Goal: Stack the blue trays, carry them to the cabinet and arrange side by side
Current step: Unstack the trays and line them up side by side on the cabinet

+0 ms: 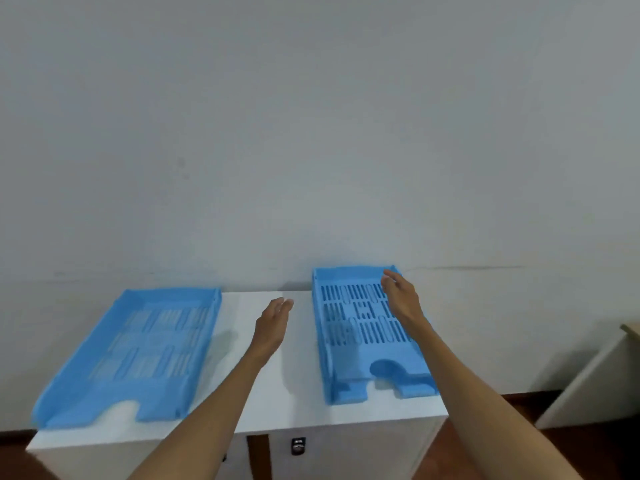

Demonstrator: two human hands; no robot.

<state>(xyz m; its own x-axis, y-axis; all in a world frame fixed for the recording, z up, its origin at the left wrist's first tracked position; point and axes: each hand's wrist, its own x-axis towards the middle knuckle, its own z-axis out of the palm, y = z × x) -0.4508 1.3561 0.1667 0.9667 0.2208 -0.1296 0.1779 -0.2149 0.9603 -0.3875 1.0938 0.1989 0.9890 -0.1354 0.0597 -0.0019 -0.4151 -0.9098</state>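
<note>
Two light-blue slotted plastic letter trays sat on top of the white cabinet (263, 403), well apart w/ bare white surface between them. The left blue tray (128, 355) lay angled, its notched front end near the cabinet's front edge, back end close to the grey wall (311, 133). The right blue tray (360, 341) was straighter & looked like it might be more than one tray nested, tbh can't tell for sure.

Both hands were empty, fingers loosely spread, gripping nothing. Left hand (272, 327) hovered over the bare gap between the trays, palm facing right. Right hand (401, 297) was over the right tray's back right part, near its side wall; can't tell if it touched the plastic.

Small black latch (298, 446) on the cabinet front below. Another pale piece of furniture (595, 375) stood off to the right, on a reddish-brown floor (519, 403).
</note>
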